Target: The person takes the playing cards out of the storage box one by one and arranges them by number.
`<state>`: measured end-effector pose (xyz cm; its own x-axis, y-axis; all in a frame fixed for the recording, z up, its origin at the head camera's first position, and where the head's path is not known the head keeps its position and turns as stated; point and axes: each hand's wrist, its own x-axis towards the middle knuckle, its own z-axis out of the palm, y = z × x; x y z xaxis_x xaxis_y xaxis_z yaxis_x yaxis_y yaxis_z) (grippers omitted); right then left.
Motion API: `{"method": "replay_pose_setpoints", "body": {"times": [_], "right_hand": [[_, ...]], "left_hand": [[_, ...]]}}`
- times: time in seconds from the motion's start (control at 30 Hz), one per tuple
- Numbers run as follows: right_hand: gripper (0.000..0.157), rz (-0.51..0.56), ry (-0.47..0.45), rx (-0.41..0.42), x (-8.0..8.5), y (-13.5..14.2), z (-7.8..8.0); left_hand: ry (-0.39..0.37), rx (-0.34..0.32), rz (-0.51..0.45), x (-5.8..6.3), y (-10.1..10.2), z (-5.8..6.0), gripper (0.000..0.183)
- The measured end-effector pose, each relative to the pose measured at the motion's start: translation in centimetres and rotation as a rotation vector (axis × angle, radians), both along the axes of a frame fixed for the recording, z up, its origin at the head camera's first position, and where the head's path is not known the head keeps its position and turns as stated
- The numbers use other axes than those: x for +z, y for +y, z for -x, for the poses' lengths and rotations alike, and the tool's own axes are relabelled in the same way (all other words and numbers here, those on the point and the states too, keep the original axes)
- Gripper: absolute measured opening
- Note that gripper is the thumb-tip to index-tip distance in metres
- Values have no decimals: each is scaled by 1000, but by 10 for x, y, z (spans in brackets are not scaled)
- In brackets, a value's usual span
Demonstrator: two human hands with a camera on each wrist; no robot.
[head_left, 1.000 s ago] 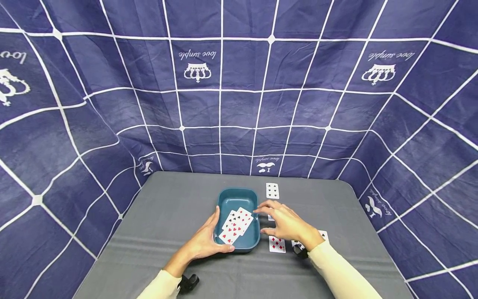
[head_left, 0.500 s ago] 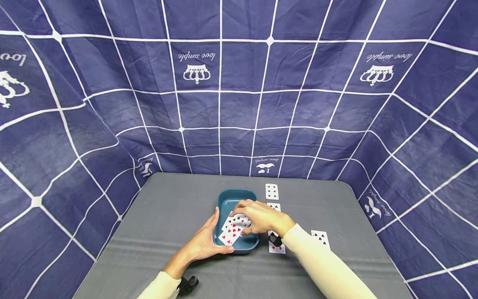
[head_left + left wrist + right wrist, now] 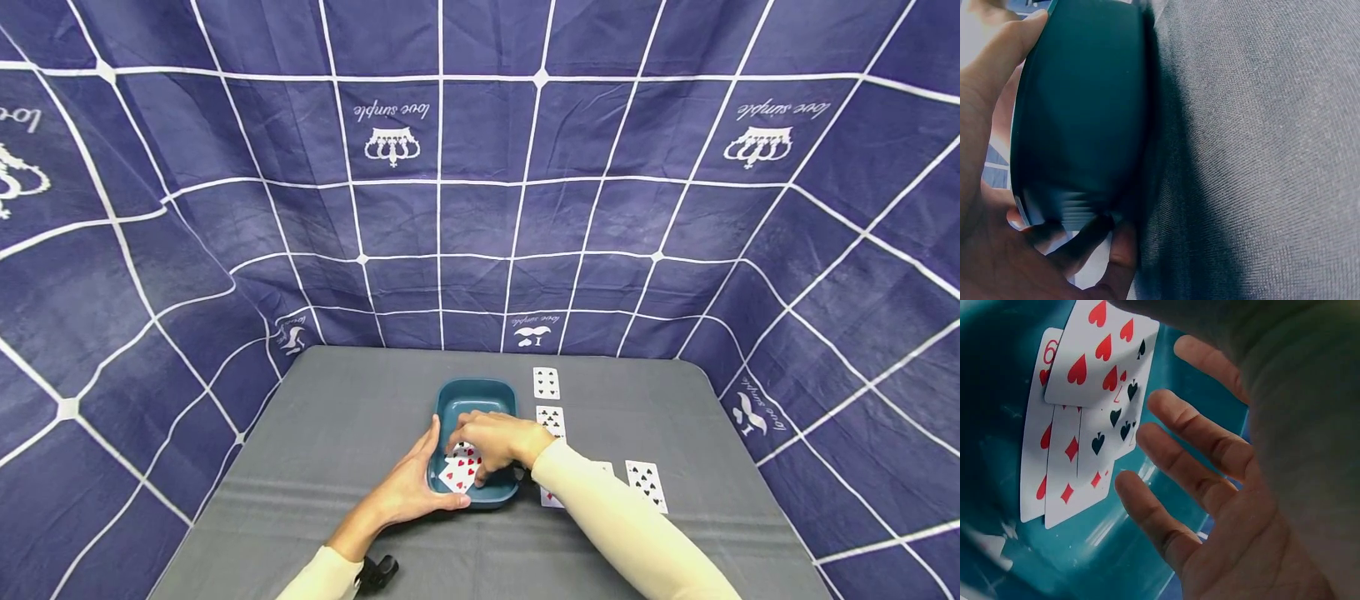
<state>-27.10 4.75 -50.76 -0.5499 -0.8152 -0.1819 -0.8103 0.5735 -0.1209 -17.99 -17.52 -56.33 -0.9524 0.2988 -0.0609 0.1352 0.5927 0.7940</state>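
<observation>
A teal tray (image 3: 477, 381) rests on the grey table, with several overlapping playing cards (image 3: 457, 478) inside. My left hand (image 3: 411, 483) holds its near left corner, thumb at the near rim and fingers along the left wall. My right hand (image 3: 501, 438) reaches into the tray over the cards, partly covering them in the head view. The right wrist view shows a hearts card (image 3: 1088, 369) on top of diamonds and spades cards. Beside them, the right fingers (image 3: 1169, 450) are spread and nearly straight; the thumb is mostly in shadow at the top.
Right of the tray, a six-pip black card (image 3: 546, 383) and a clubs card (image 3: 551, 421) lie in a column, with a diamonds card (image 3: 551, 498) nearer. A spades card (image 3: 647, 486) lies farther right. A blue gridded curtain (image 3: 480, 217) surrounds the table (image 3: 360, 400).
My right hand has moved left from beside the tray's right rim into it, over the cards. My left hand keeps its hold on the corner.
</observation>
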Motion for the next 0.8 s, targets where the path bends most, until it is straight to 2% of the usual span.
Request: {"method": "replay_pose_setpoints", "body": {"times": [0.17,0.33,0.5,0.67,0.8], "right_hand": [[76,-44,12,10,-7,-6,3],[74,-25,-18,1,-11,-10,7],[66,-3,-47,-22,-13,-13,7],[54,-13,-28,-24,-14,-13,7],[51,-22,-11,-6,-14,-14,5]], "left_hand": [[10,7,6,-1,1,-1,155],[24,9,0,0,1,-1,154],[21,1,-1,-1,0,-2,155],[25,-8,-1,-1,1,-1,153],[20,-5,5,-1,1,-1,153]]}}
